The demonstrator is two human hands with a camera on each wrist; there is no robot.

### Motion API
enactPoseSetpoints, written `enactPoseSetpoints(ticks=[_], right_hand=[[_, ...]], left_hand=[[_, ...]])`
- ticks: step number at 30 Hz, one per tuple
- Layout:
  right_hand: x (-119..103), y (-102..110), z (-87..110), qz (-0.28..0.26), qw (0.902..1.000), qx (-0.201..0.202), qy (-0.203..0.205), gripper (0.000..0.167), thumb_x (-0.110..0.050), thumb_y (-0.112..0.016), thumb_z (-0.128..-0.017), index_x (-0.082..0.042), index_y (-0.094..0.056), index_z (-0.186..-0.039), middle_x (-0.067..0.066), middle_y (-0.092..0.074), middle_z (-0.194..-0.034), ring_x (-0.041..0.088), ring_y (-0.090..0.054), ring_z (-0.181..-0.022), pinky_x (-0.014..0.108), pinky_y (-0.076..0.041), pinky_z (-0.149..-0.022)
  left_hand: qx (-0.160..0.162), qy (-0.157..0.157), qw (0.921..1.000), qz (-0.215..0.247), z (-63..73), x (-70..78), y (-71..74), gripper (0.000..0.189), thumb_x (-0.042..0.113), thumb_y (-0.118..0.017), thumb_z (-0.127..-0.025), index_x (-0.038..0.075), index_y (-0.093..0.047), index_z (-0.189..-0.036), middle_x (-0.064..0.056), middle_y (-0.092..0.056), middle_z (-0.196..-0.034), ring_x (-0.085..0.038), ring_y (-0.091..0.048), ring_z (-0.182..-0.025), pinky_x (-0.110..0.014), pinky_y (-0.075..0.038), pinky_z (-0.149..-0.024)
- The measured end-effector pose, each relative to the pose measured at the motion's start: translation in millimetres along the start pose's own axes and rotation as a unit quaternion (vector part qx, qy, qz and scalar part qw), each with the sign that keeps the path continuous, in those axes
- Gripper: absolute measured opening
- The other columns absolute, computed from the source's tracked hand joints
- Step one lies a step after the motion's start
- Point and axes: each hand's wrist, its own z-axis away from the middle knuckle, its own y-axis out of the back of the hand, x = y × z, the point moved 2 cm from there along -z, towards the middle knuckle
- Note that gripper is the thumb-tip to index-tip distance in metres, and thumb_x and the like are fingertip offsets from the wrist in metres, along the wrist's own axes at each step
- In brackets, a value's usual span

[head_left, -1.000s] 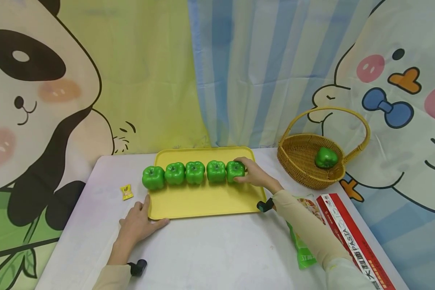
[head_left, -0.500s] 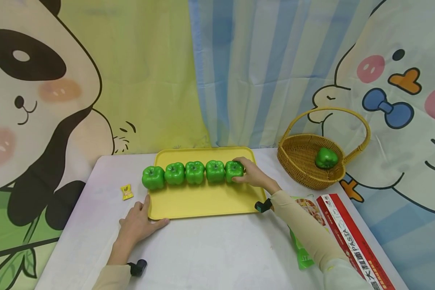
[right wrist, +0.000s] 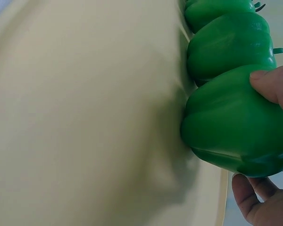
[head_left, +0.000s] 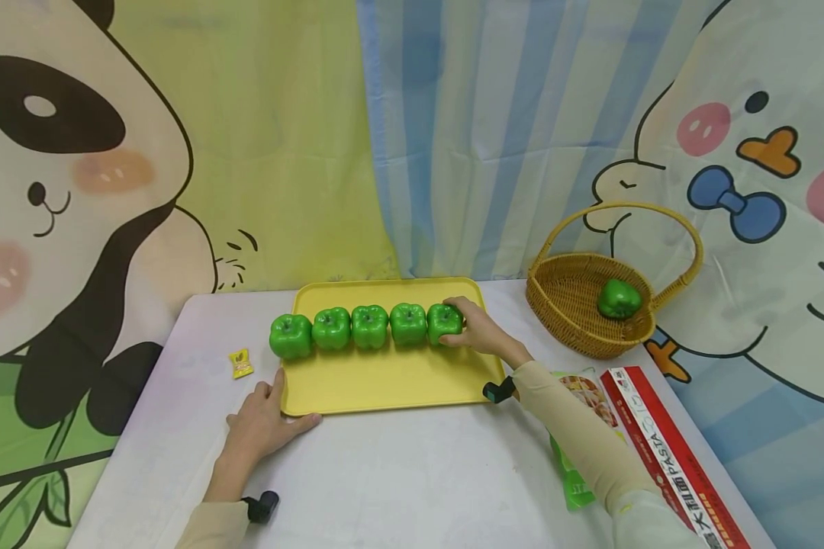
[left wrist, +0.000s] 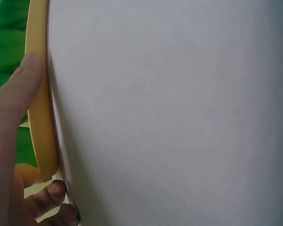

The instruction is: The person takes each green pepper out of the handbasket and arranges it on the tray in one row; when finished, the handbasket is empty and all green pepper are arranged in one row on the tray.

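Several green bell peppers (head_left: 369, 327) stand side by side in a row on the yellow tray (head_left: 391, 381). The leftmost pepper (head_left: 291, 336) reaches over the tray's left rim. At the right end of the row, my right hand (head_left: 481, 328) holds the last bell pepper (right wrist: 233, 122) between thumb and fingers; it touches its neighbour. My left hand (head_left: 261, 423) grips the tray's near left corner. In the left wrist view its thumb (left wrist: 23, 84) lies on the rim, with the other fingers bent round the corner.
At the right back stands a wicker basket (head_left: 556, 305) with one green bell pepper (head_left: 619, 299) inside. A red pasta box (head_left: 673, 457) and a green food packet (head_left: 577, 484) lie under and beside my right forearm. A small yellow wrapped sweet (head_left: 240, 364) lies left of the tray.
My right hand has moved slightly left with its bell pepper, and the neighbouring pepper has shifted slightly left too. During the last half second hardly anything moves; my left hand stays at the tray corner.
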Motion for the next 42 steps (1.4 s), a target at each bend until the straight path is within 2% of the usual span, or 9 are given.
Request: enactPoseSetpoints(ticks=[7, 16, 21, 26, 29, 36, 42], right_hand=[[-1, 0, 0.3, -0.006, 1.0, -0.003, -0.002, 0.081, -0.03, -0.08, -0.086, -0.003, -0.038, -0.15, 0.018, -0.045, -0.149, 0.036, -0.05, -0.13, 0.054, -0.043, -0.11], [0, -1, 1.4, -0.007, 0.9997, -0.008, -0.022, 0.087, -0.034, -0.081, -0.085, -0.007, -0.034, -0.153, 0.017, -0.036, -0.157, 0.038, -0.039, -0.142, 0.057, -0.035, -0.118], [3, 3, 6.1, -0.018, 0.9992, 0.001, -0.037, 0.095, -0.042, -0.079, -0.085, -0.01, -0.027, -0.157, 0.014, -0.037, -0.157, 0.036, -0.039, -0.144, 0.058, -0.036, -0.116], [8, 9, 12.8, -0.031, 0.9982, 0.008, -0.05, 0.1, -0.054, -0.073, -0.087, -0.015, -0.018, -0.161, 0.011, -0.039, -0.156, 0.036, -0.039, -0.144, 0.059, -0.039, -0.112], [13, 15, 19.0, -0.037, 0.9974, 0.016, -0.06, 0.095, -0.056, -0.067, -0.091, -0.014, -0.018, -0.161, 0.011, -0.04, -0.155, 0.037, -0.038, -0.144, 0.059, -0.038, -0.114], [21, 39, 35.8, -0.035, 0.9966, 0.047, -0.058, 0.073, -0.047, -0.048, -0.104, -0.005, -0.021, -0.158, 0.019, -0.043, -0.152, 0.039, -0.04, -0.141, 0.057, -0.04, -0.108], [28, 64, 54.1, -0.014, 0.9955, 0.074, -0.056, 0.072, -0.048, -0.043, -0.106, -0.001, -0.024, -0.157, 0.023, -0.046, -0.149, 0.04, -0.044, -0.138, 0.056, -0.043, -0.105]], left_hand=[[-0.002, 0.001, 1.0, -0.001, 0.3, -0.5, -1.0, 0.126, 0.081, -0.065, -0.075, 0.002, -0.016, -0.16, -0.023, -0.052, -0.119, -0.029, -0.053, -0.093, -0.079, -0.041, -0.078], [0.002, -0.001, 1.0, -0.002, -0.2, -0.9, -1.7, 0.127, 0.082, -0.065, -0.074, 0.002, -0.017, -0.16, -0.022, -0.052, -0.117, -0.028, -0.053, -0.091, -0.079, -0.041, -0.077], [0.002, -0.002, 1.0, -0.004, -0.8, -0.4, -1.8, 0.127, 0.081, -0.065, -0.074, 0.002, -0.017, -0.16, -0.022, -0.052, -0.118, -0.029, -0.053, -0.091, -0.078, -0.041, -0.076], [-0.002, -0.001, 1.0, -0.004, -1.3, -1.4, -2.2, 0.128, 0.083, -0.064, -0.074, 0.002, -0.016, -0.16, -0.023, -0.052, -0.119, -0.03, -0.054, -0.093, -0.078, -0.041, -0.077], [-0.007, 0.0, 0.9999, -0.007, -1.4, -2.1, -2.2, 0.13, 0.085, -0.062, -0.073, 0.001, -0.016, -0.16, -0.025, -0.052, -0.122, -0.032, -0.055, -0.096, -0.08, -0.04, -0.08], [-0.016, 0.002, 0.9998, -0.008, -2.7, -1.8, -2.2, 0.131, 0.088, -0.059, -0.073, 0.002, -0.014, -0.16, -0.026, -0.052, -0.124, -0.034, -0.056, -0.099, -0.082, -0.039, -0.082], [-0.021, 0.002, 0.9997, -0.008, -1.9, -0.8, -1.1, 0.131, 0.087, -0.059, -0.074, 0.001, -0.013, -0.16, -0.027, -0.051, -0.124, -0.035, -0.055, -0.099, -0.082, -0.039, -0.082]])
